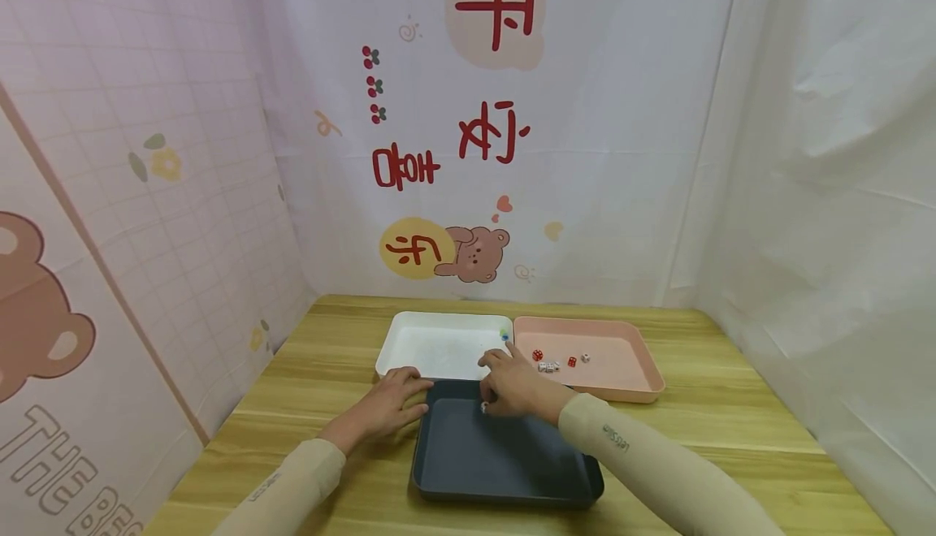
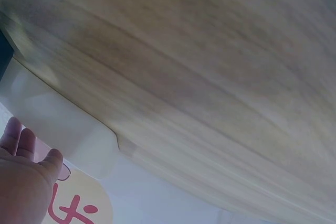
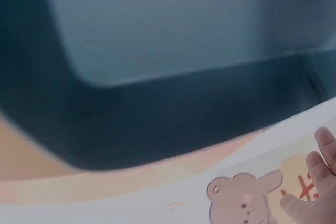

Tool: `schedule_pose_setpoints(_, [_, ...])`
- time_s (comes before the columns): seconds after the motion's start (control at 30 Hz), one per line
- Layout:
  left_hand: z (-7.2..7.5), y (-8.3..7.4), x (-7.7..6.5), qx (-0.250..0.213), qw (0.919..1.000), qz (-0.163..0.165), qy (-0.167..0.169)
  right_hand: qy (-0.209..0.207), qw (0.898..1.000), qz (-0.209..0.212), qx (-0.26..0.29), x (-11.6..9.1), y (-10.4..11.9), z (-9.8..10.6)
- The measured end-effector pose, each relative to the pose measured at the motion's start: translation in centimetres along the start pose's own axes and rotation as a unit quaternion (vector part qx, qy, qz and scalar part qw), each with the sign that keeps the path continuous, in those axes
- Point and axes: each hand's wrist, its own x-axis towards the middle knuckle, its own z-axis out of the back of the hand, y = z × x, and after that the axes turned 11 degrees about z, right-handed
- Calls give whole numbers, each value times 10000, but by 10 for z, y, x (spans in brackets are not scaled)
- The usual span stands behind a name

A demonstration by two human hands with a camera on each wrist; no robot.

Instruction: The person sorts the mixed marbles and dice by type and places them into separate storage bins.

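In the head view my right hand reaches over the back of a dark grey tray. Its thumb and a finger pinch a small white die, low over the tray. My left hand lies at the dark tray's back left corner, fingertips at the rim and fingers extended. Part of the left hand shows at the lower left of the left wrist view. In the right wrist view the right hand appears at the right edge, and the die is not visible there.
Behind the dark tray stand a white tray and a pink tray, side by side. Small green and blue pieces lie in the white tray's right corner. Several red and white dice sit in the pink one. Fabric walls surround the wooden table.
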Motion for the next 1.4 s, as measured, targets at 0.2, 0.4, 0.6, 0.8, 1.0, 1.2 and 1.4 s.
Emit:
schedule_pose_setpoints(0.2, [0,1,-2,36,10000,-44,-43,-112,9989,-368,277,-8,-14,15])
schedule_pose_setpoints(0.4, [-1,1,-1,28,9999,-53,-83,-522,9962,-641,258,-24,-39,30])
schedule_pose_setpoints(0.6, [-2,-1,0,14,9999,-81,-64,-570,9895,-1206,560,-55,-71,34])
schedule_pose_setpoints(0.8, [-3,-4,2,20,9999,-149,-56,-343,9802,-1862,574,-95,-102,25])
schedule_pose_setpoints(1.0, [-5,-8,2,-54,9999,-162,22,-181,9711,-2364,281,-132,-116,12])
schedule_pose_setpoints(1.2, [-6,-9,1,-34,9998,-178,15,-259,9640,-2621,368,-155,-125,1])
schedule_pose_setpoints(1.4, [-6,-9,-3,-27,9999,-157,31,-286,9600,-2756,391,-161,-123,-6])
